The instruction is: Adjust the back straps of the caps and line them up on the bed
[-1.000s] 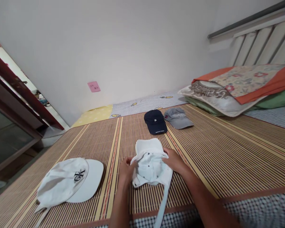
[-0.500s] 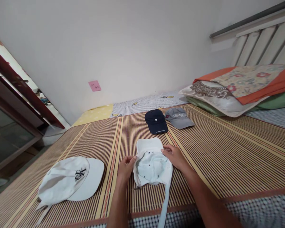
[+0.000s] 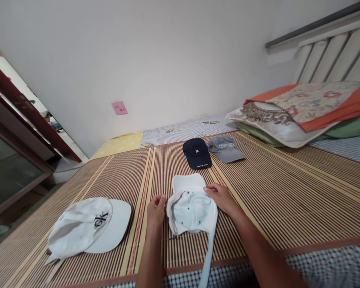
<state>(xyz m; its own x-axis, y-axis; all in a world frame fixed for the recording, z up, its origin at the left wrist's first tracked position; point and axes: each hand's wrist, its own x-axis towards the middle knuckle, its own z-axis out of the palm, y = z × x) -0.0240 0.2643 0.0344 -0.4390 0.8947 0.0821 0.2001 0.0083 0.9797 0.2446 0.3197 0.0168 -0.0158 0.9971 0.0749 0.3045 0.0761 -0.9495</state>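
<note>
A white cap (image 3: 193, 212) lies upside down on the striped mat, its inside facing up and its brim pointing away. A long pale strap trails from it toward the front edge. My right hand (image 3: 220, 197) pinches the cap's right edge where brim and crown meet. Just off the left edge, my left hand (image 3: 157, 208) has its fingers and thumb drawn together, with a small gap to the cap and nothing visible in them. To the left, another white cap (image 3: 78, 228) with black "CK" lettering rests on its side, brim to the right.
A navy cap (image 3: 197, 153) and a grey cap (image 3: 226, 149) sit side by side beyond the white cap. The striped mat (image 3: 276, 192) covers the bed. Pillows (image 3: 306, 108) are stacked at the far right, below a radiator (image 3: 333, 56). A pink note (image 3: 119, 108) is on the wall.
My left hand has let go of the white cap's left edge and shifted slightly left. The right hand and the caps are nearly unmoved.
</note>
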